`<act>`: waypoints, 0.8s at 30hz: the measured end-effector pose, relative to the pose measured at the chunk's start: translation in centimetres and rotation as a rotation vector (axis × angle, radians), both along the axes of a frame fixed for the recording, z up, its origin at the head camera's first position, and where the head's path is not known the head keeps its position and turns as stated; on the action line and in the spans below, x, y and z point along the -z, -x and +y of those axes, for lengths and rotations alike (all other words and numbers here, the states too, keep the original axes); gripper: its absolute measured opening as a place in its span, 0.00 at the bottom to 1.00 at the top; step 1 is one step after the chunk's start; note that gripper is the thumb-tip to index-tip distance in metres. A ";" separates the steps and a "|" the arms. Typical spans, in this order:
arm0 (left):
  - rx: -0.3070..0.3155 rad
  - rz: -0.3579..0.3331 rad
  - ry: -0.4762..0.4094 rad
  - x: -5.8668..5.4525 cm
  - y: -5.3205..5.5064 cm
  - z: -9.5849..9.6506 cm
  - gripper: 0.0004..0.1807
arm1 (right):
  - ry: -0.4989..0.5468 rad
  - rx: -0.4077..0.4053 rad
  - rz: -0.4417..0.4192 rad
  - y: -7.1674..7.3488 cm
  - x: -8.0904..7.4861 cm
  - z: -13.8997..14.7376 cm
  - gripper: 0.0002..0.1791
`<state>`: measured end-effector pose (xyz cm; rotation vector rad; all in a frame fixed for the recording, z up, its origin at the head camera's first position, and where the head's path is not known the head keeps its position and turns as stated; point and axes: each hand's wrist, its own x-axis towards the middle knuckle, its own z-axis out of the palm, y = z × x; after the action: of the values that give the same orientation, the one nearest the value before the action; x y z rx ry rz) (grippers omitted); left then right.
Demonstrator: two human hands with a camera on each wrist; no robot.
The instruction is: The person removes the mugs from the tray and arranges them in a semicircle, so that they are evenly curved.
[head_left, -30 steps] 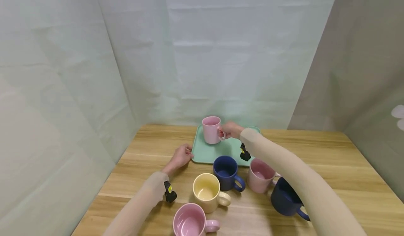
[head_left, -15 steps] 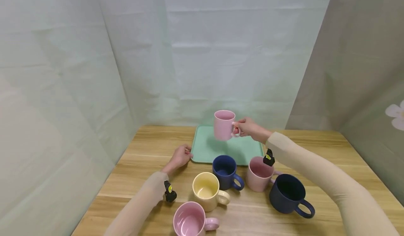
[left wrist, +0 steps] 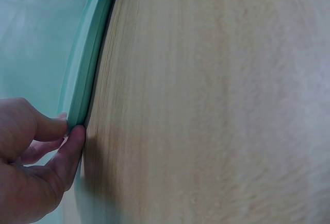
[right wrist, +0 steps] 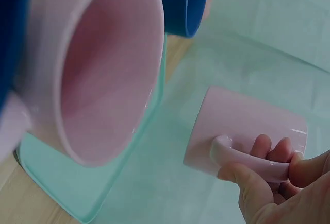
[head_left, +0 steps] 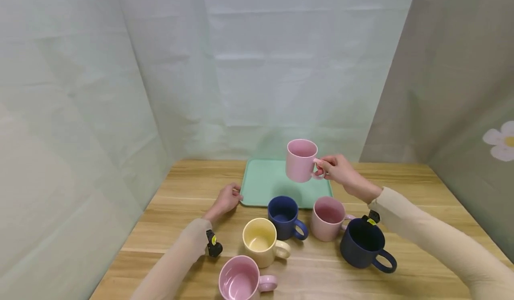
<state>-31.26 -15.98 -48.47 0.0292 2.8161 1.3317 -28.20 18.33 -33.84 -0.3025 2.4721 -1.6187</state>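
My right hand [head_left: 337, 170] holds a pink mug [head_left: 301, 161] by its handle, raised over the right part of a mint-green tray [head_left: 261, 188]. In the right wrist view, fingers and thumb curl round that mug's handle [right wrist: 252, 163]. My left hand [head_left: 228, 198] is at the tray's near left corner. Its thumb and fingers pinch the tray's rim [left wrist: 85, 87] in the left wrist view. Just in front of the tray stand a blue mug [head_left: 283, 217] and a second pink mug [head_left: 327, 219].
A yellow mug [head_left: 261, 242] and another pink mug [head_left: 239, 277] stand nearer on the wooden table [head_left: 180, 202], handles to the right. A dark blue mug [head_left: 361, 244] is below my right wrist. Pale cloth [head_left: 281, 68] hangs behind the table.
My right hand has lifted the pink mug from the tray's left part and carried it to the right and nearer. The left hand stays at the tray's corner.
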 end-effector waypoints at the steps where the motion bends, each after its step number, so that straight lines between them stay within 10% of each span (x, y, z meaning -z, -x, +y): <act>1: -0.003 0.001 0.003 0.0 0.0 0.0 0.16 | 0.002 -0.001 0.006 -0.3 0.0 0.2 0.17; 24: 0.014 0.001 0.006 -0.2 0.2 -0.8 0.16 | 0.029 0.033 0.100 -7.6 -0.3 3.8 0.18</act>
<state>-31.42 -16.80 -48.22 0.0498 2.8158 1.3206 -20.62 22.13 -33.51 -0.3568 2.5406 -1.6937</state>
